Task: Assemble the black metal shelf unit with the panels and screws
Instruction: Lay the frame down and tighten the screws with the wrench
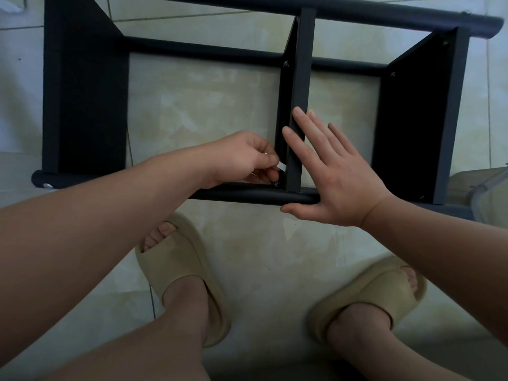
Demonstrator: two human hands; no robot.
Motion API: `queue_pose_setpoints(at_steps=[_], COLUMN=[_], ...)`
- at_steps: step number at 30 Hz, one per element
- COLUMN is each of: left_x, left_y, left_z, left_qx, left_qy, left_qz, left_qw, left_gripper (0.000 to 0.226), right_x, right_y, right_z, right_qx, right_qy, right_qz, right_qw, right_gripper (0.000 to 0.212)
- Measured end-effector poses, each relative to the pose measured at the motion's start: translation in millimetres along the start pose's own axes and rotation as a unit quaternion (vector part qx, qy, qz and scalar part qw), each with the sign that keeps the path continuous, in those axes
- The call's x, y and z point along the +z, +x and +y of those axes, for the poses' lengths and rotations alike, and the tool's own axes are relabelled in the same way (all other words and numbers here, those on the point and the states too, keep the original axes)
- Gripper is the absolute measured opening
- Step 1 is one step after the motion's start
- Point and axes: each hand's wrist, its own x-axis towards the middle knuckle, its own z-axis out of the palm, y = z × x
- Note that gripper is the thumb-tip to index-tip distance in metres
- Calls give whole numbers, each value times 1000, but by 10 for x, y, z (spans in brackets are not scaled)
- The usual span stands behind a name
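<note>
Foreground: my two feet in beige slippers stand on the tiled floor, and both my bare forearms reach forward above them.

Centre: the black shelf unit lies on its side on the floor, just beyond my toes. Its near tube runs left to right across the view. Three panels stand between the tubes: the left panel, the middle panel and the right panel.

Left hand: the fingers are curled, with thumb and forefinger pinching a small pale tool. Only its tip shows, so I cannot tell what kind it is. The tip sits in the inner corner where the middle panel meets the near tube, just above a screw seated there.

Right hand: the hand is flat and grasps nothing, its fingers straight and spread. The fingertips lie on the front edge of the middle panel, and the thumb lies along the near tube. The middle panel thus stands between my two hands, touching the right one and just beside the left.

Background: further screw heads show at the far ends of the middle and right panels.
</note>
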Motion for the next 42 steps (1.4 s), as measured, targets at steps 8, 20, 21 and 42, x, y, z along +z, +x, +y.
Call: queue_pose_setpoints(at_steps=[8,20,21,42], left_x=[-10,-18,-22,-67], left_y=[-38,-32,-34,-39], left_z=[-24,-64,-64,18], left_qx=[19,33,33,72], left_qy=[44,109,119,173], left_qz=[-12,-25,-26,37], left_qw=[999,993,992,982], left_gripper=[21,17,18,12], right_x=[-8,-16,-16,-14], right_y=[-2,-2,-3,-1], right_z=[4,-3,-3,-2], right_qx=[0,1,0,-1], right_qy=[-1,2,3,9], right_qz=[-4,-5,-4,-2], right_qw=[1000,1000,1000,1000], right_gripper=[108,108,107,107])
